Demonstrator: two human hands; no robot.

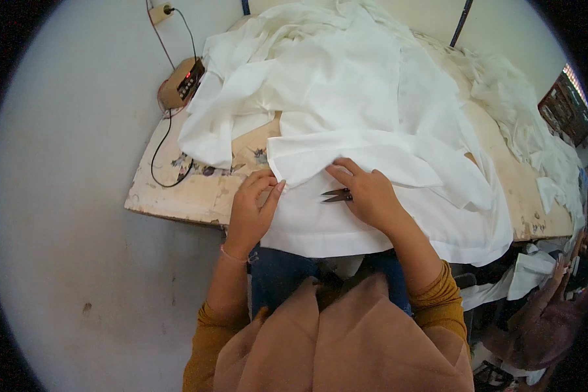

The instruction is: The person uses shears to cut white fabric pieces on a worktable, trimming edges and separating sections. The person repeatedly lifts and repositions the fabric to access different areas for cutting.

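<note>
A white garment [346, 228] lies spread over the near part of the table, with a folded white piece, perhaps a sleeve end or cuff [307, 153], across it. At the left corner of that folded piece, my left hand [253, 202] pinches the edge between thumb and fingers. My right hand [370, 196] has small dark thread snips [336, 195] tucked in its palm, their blades pointing left and apart. Its thumb and forefinger reach to the lower edge of the folded piece; whether they grip it I cannot tell.
More white cloth [333, 59] is heaped toward the back of the worn table [157, 166]. A small brown box with a red display [181, 83] stands at the back left, its black cable [155, 157] looping down. Sheer white fabric [522, 117] hangs at right, near another person [536, 320].
</note>
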